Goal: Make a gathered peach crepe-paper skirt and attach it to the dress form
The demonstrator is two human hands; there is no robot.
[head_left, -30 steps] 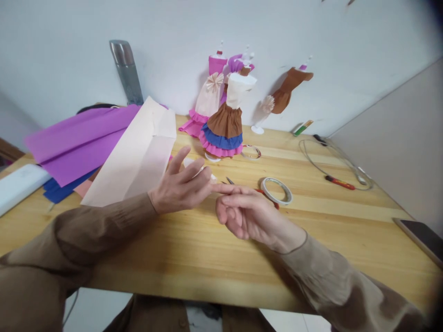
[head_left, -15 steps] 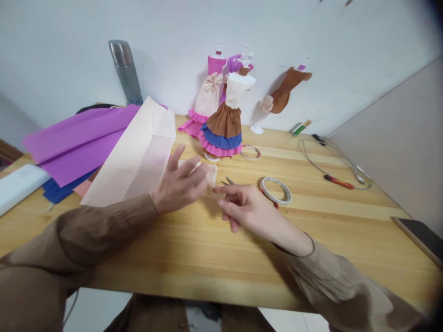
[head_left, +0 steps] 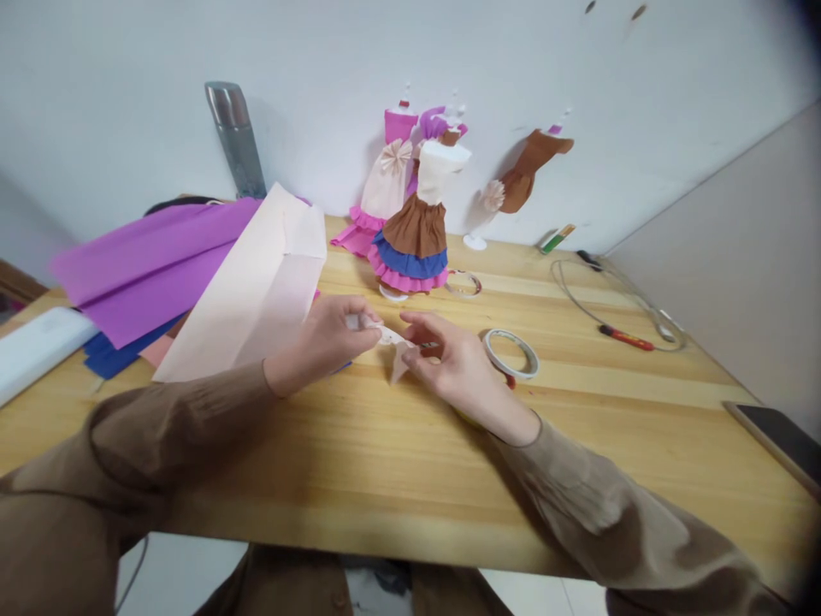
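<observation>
Both my hands meet over the middle of the wooden table (head_left: 385,462). My left hand (head_left: 324,342) is closed, pinching one end of a small pale paper piece (head_left: 392,345). My right hand (head_left: 452,364) pinches the other end of the same piece, whose lower tip hangs just above the tabletop. A roll of white tape (head_left: 511,353) lies right beside my right hand. Red-handled scissors lie mostly hidden under that hand.
Large cream paper sheet (head_left: 253,291) and purple sheets (head_left: 154,257) lie at left. Paper dresses on small mannequins (head_left: 416,222) stand by the wall, with a steel flask (head_left: 236,137). A cable and red tool (head_left: 625,338) lie at right; a phone (head_left: 779,436) sits at the right edge.
My left hand has closed from spread fingers into a pinch. My right hand has turned over and moved up to grip the paper piece with it.
</observation>
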